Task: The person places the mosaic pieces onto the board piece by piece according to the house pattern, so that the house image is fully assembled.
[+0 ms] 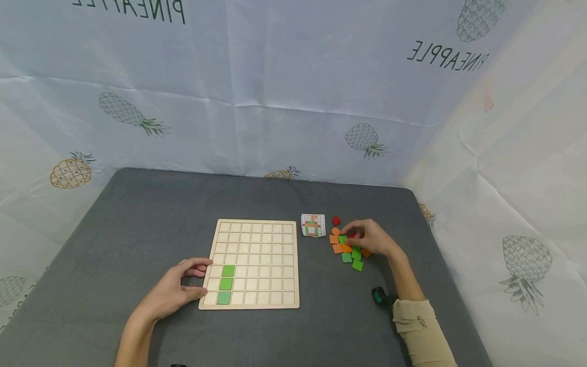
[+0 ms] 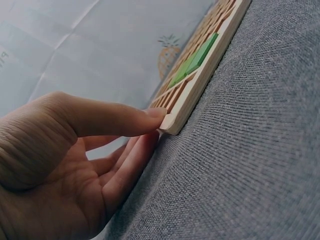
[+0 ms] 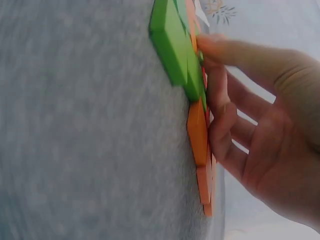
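Note:
A square wooden grid board (image 1: 263, 308) has three green tiles (image 1: 226, 284) stacked in one column near its lower left. At the board's left edge is the left hand (image 1: 170, 291); in the left wrist view the thumb of this hand (image 2: 70, 160) lies over a corner of the board (image 2: 192, 97), fingers against its side. The right hand (image 1: 373, 239) reaches into loose coloured pieces, thumb and forefinger around a small green tile (image 1: 342, 239). In the right wrist view, the right hand (image 3: 265, 115) partly hides that tile; green and orange pieces (image 3: 198, 132) lie beside the fingers.
A small pattern card (image 1: 313, 225) lies between the board and the loose pieces. A red piece (image 1: 336, 220) and an orange round piece (image 1: 336, 231) sit at the pile's far side. Near the right forearm is a black object (image 1: 381, 296). Printed curtains surround the grey table (image 1: 160, 204).

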`<state>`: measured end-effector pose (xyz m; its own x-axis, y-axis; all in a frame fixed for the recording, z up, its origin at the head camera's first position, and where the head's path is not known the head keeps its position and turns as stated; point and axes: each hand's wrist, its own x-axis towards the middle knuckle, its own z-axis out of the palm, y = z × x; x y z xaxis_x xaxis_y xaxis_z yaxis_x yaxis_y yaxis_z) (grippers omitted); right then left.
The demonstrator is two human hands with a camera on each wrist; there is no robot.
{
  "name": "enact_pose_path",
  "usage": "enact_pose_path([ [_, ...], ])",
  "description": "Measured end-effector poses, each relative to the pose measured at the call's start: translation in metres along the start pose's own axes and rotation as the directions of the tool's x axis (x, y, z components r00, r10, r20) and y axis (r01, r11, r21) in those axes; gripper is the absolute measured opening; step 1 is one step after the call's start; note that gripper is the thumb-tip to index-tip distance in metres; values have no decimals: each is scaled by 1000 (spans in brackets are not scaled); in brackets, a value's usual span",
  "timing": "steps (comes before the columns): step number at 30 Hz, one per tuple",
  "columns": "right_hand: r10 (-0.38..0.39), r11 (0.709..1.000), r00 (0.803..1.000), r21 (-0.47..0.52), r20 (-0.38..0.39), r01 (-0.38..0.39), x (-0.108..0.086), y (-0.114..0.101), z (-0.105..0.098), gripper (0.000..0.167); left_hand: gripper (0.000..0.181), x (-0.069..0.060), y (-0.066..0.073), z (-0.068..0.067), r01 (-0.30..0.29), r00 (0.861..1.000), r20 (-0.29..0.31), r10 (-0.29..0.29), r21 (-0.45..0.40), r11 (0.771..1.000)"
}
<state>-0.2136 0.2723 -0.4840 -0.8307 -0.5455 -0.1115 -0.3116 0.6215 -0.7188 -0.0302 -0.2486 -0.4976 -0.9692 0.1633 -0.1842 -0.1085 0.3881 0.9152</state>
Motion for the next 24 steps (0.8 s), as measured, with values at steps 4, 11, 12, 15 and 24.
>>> enact_pose_path([
  [4,-49,999,999,23,16,48,-2,5,0,18,65,0,1,0,6,1000,7,-6,1,1000],
  [11,-94,995,995,35,46,92,-3,5,2,19,65,1,0,0,2,1000,9,-2,2,1000],
  [12,-88,996,995,38,48,87,-3,4,2,20,65,1,0,0,1,1000,8,-1,1,1000],
  [15,-80,996,996,37,50,78,-3,2,4,22,65,1,-1,0,1,1000,7,-1,0,1000],
  [24,-72,997,996,-18,47,73,-2,-4,9,21,66,1,-2,0,1,1000,6,-1,-1,1000],
])
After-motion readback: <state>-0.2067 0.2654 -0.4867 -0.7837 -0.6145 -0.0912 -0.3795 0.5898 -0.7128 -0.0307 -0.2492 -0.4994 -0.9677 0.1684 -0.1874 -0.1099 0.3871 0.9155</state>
